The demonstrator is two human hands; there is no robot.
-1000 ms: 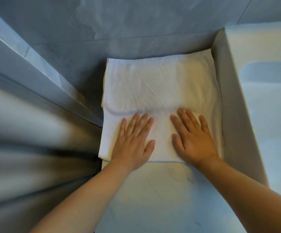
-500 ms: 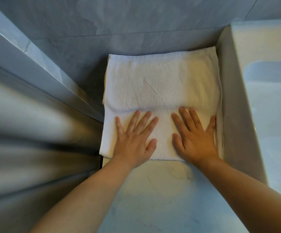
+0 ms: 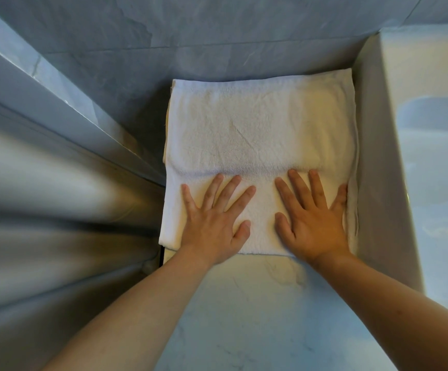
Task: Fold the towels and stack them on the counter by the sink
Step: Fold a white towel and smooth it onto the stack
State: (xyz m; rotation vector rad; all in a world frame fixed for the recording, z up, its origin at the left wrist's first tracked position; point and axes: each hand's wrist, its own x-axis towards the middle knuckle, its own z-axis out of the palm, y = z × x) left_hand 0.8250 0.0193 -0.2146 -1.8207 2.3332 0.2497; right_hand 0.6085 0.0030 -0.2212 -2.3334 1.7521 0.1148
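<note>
one folded white towel [image 3: 257, 135] on grey counter [image 3: 244, 317], beside sink wall [image 3: 378, 170], two hands pressing near edge, left hand [image 3: 214, 218] flat with fingers spread, right hand [image 3: 314, 220] likewise

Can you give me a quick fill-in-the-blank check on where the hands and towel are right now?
1. Both hands lie ____ on the white towel.
2. The left hand and right hand press the towel's ____ edge.
3. The towel's right edge lies against the white ____.

Missing words: flat; near; sink
</note>
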